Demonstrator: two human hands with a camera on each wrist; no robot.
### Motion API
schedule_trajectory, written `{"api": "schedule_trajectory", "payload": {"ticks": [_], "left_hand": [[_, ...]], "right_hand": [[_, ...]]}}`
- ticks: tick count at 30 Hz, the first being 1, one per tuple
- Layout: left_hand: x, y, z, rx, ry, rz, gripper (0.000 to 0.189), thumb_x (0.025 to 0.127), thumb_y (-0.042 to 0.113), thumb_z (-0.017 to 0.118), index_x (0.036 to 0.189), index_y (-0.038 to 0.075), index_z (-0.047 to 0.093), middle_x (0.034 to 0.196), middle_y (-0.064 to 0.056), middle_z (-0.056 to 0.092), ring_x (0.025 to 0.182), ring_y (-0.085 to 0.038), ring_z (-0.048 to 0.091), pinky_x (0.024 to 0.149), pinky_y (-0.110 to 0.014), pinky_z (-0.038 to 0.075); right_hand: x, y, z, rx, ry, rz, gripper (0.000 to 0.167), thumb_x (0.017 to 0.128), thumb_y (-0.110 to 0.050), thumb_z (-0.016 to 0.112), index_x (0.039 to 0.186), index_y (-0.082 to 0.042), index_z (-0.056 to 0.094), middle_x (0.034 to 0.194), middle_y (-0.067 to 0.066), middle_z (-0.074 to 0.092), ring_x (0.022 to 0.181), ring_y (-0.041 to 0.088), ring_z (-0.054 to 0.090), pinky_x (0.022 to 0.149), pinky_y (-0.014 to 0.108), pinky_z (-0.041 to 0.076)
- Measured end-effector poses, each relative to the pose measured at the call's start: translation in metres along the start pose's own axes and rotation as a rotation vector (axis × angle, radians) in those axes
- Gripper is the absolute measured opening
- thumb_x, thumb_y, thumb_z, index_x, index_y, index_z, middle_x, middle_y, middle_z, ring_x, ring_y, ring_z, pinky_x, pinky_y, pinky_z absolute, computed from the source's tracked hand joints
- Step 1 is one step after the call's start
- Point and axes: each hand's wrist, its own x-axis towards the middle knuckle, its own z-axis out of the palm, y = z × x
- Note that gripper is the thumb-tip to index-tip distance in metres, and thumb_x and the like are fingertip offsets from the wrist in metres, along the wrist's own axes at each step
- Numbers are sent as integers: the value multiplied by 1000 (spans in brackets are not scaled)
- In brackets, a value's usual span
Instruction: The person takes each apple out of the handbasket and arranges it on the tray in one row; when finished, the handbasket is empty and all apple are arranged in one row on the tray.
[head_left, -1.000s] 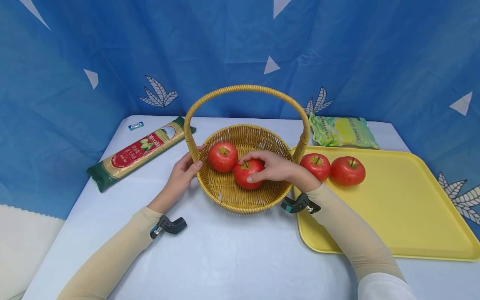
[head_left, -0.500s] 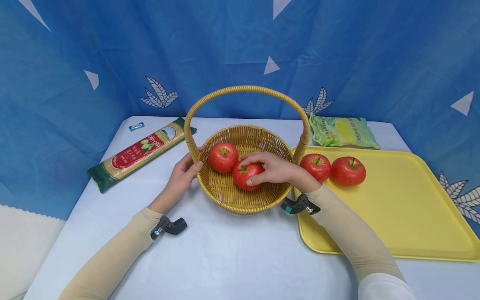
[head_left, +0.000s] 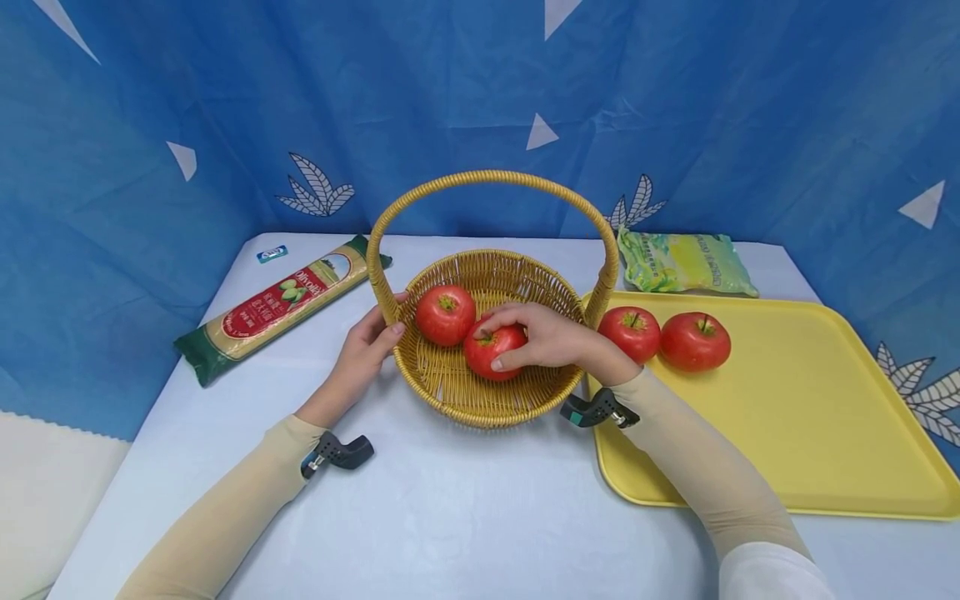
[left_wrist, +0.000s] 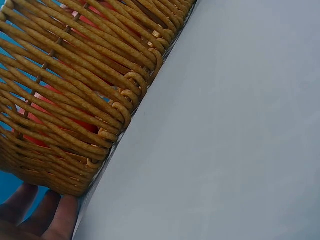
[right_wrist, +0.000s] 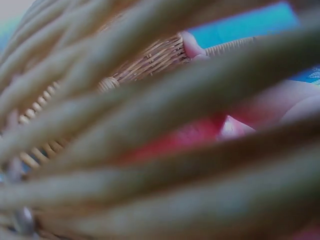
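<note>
A woven wicker basket [head_left: 491, 408] with a tall arched handle stands on the white table. My left hand [head_left: 362, 354] grips its left rim near the handle's foot, thumb over the edge. In the left wrist view, fingertips [left_wrist: 62, 215] press against the woven outer wall. Inside the basket, my right hand [head_left: 551, 333] holds a red apple [head_left: 483, 357] from above, thumb in front. Another red apple [head_left: 446, 315] sits just left of it in the basket. In the right wrist view, blurred wicker strands cover most of the apple [right_wrist: 185, 139].
A yellow tray [head_left: 780, 417] on the right bears two more red apples [head_left: 695, 342] at its left end. Behind it lies a green-yellow packet [head_left: 686, 264]. A long pasta bag [head_left: 270, 308] and a small blue wrapper [head_left: 272, 253] lie at the left. A blue curtain hangs behind.
The held apple has shifted very slightly toward the left and front of the basket with my right hand. My left hand stays on the rim.
</note>
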Motion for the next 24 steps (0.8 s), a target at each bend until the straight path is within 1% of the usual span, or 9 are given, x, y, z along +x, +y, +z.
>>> {"api": "schedule_trajectory", "payload": {"ticks": [6, 10, 15, 19, 21, 24], "left_hand": [[-1, 1, 0, -4, -2, 1, 50, 108, 21, 49, 157, 16, 39, 161, -16, 41, 140, -39, 49, 90, -14, 55], [-1, 2, 0, -1, -2, 0, 50, 108, 21, 50, 156, 16, 40, 160, -16, 41, 140, -39, 49, 91, -15, 55], [-1, 2, 0, 5, -3, -5, 50, 108, 23, 50, 156, 17, 40, 162, -13, 41, 141, -37, 49, 92, -15, 55], [-1, 1, -1, -3, -1, -1, 50, 108, 22, 50, 156, 16, 40, 161, -15, 41, 140, -37, 48, 92, -15, 55], [-1, 1, -1, -7, 0, 0, 50, 108, 21, 50, 156, 16, 40, 160, -16, 41, 140, -38, 49, 91, -14, 55], [-1, 1, 0, -12, 0, 1, 50, 108, 21, 50, 156, 15, 40, 160, -17, 42, 139, -38, 49, 90, -14, 55]], "right_hand": [[-3, -2, 0, -34, 17, 2, 47, 83, -19, 82, 128, -11, 71, 150, 17, 53, 141, 37, 46, 105, 49, 54], [-10, -7, -1, -71, 42, -9, 47, 83, -20, 83, 127, -12, 70, 149, 16, 55, 140, 37, 48, 104, 49, 55], [-24, -15, -5, -107, 93, -28, 47, 82, -21, 84, 126, -12, 70, 147, 15, 57, 138, 38, 50, 101, 50, 57], [-38, -23, -12, -92, 129, -29, 48, 81, -20, 85, 126, -14, 71, 150, 15, 55, 144, 40, 43, 98, 52, 58], [-46, -26, -16, -85, 146, -29, 48, 80, -20, 86, 126, -15, 70, 150, 14, 54, 144, 40, 42, 97, 52, 59], [-60, -31, -21, -81, 169, -33, 49, 79, -19, 88, 125, -15, 70, 151, 14, 53, 140, 38, 47, 95, 50, 60]]}}
